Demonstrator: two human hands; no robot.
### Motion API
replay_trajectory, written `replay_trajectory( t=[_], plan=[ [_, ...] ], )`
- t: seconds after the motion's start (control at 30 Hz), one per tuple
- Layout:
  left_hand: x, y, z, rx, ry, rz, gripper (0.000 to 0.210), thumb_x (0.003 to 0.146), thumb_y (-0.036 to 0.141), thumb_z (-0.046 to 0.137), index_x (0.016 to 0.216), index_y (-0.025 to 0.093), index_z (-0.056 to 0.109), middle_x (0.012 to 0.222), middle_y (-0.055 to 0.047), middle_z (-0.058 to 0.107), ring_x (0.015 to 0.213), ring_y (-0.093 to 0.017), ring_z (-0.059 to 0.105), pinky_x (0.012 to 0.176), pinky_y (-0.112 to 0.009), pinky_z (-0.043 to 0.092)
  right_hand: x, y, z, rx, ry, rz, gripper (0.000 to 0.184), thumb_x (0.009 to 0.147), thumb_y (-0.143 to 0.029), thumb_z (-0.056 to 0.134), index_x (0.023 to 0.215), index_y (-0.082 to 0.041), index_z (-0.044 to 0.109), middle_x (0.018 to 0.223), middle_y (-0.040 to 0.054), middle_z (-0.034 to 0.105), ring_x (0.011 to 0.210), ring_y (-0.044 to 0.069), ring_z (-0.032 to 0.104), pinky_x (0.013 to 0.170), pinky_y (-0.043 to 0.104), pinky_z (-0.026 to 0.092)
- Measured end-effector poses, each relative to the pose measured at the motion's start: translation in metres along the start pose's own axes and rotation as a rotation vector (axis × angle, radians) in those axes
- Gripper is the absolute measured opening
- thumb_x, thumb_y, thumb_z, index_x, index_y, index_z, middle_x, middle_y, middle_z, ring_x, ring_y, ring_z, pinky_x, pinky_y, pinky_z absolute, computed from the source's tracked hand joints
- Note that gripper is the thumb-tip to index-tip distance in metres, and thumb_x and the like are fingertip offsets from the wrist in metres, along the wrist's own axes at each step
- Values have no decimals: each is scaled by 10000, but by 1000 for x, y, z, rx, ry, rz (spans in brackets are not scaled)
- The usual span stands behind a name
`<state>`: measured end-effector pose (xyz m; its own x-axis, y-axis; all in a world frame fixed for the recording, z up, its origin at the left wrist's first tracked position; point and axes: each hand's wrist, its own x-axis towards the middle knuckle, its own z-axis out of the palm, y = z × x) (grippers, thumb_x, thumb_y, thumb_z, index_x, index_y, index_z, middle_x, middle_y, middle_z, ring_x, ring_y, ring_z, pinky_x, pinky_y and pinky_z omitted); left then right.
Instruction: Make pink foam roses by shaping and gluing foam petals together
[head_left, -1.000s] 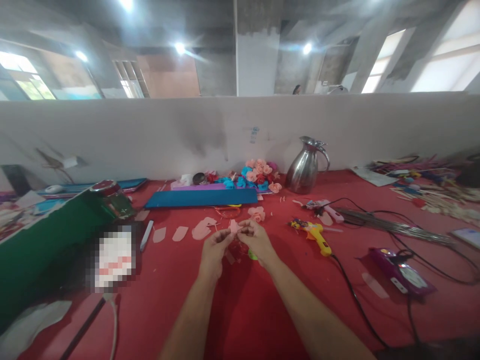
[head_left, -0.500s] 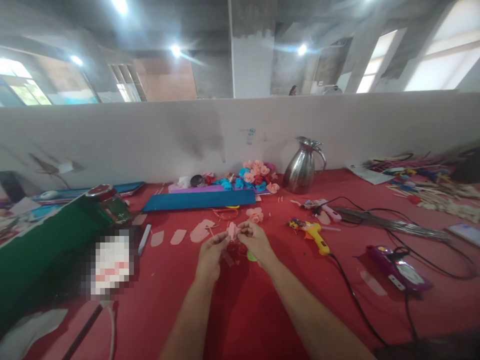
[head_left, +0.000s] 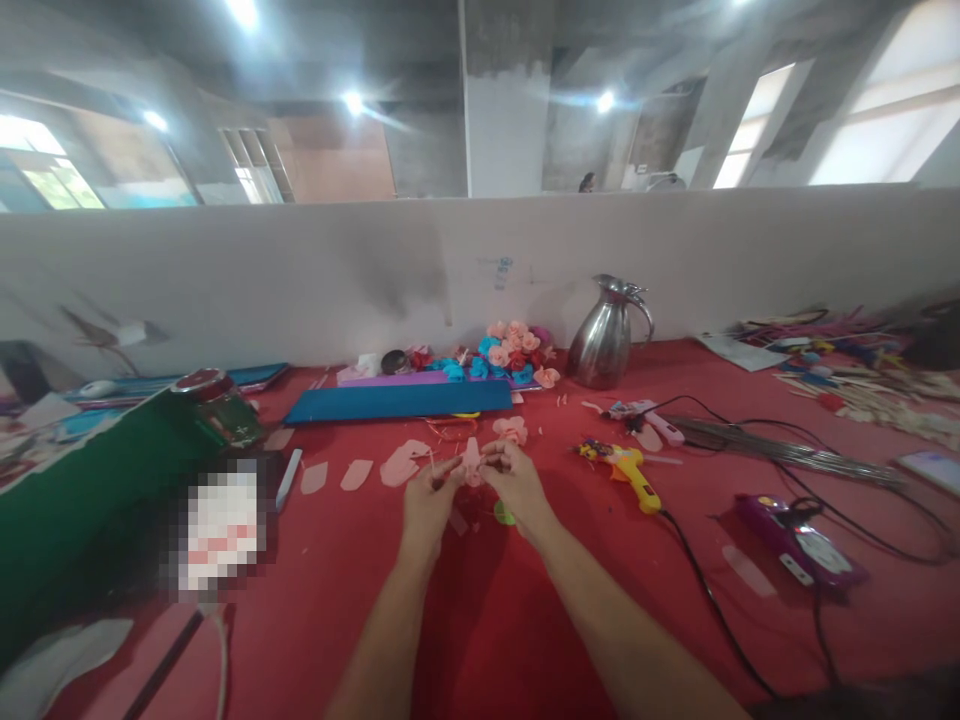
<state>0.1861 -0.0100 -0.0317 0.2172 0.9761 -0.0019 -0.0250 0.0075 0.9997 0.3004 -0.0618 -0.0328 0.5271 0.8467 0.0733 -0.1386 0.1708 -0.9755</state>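
Both hands (head_left: 520, 490) pinch a pink piece (head_left: 472, 457) over the red table (head_left: 300, 610); lights (head_left: 353, 103) glow beyond a pale partition (head_left: 330, 270).

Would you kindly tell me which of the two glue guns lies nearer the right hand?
The yellow glue gun; the pink glue gun lies farther from the right hand.

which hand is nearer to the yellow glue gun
Right. The right hand is to the left of the yellow glue gun, not touching it; the left hand is farther left, on the far side of the pink piece between the hands.
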Motion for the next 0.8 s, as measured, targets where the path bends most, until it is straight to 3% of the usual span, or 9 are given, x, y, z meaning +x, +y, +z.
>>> replay_trajectory(
  t=[0.2, 0.4, 0.8],
  plan=[
    [-9, 8, 0, -160, -119, -135, 338, 534, 365, 774, 739, 108, 696, 523, 7, 577, 381, -40, 375, 360, -166, 259, -4, -6, 1, -21, -95, 52, 239, 629, -247, 620, 860, -190, 591, 695, -24, 598, 637, 129, 549, 612, 248, 409],
    [-15, 13, -1, -127, -290, -170, 316, 604, 388, 735, 750, 113, 683, 634, -27, 613, 432, -84, 485, 361, -186, 369, -5, -11, 0, -126, -132, -17, 200, 695, -348, 602, 603, -174, 637, 574, -22, 575, 579, 118, 491, 583, 243, 352],
    [-19, 18, -2, -131, -244, -176, 220, 621, 314, 716, 735, 131, 671, 629, -13, 633, 434, -78, 491, 371, -181, 374, -5, -14, -1, 5, -94, 89, 172, 614, -341, 686, 637, -171, 690, 599, -4, 623, 577, 116, 507, 588, 246, 362]
  ],
)
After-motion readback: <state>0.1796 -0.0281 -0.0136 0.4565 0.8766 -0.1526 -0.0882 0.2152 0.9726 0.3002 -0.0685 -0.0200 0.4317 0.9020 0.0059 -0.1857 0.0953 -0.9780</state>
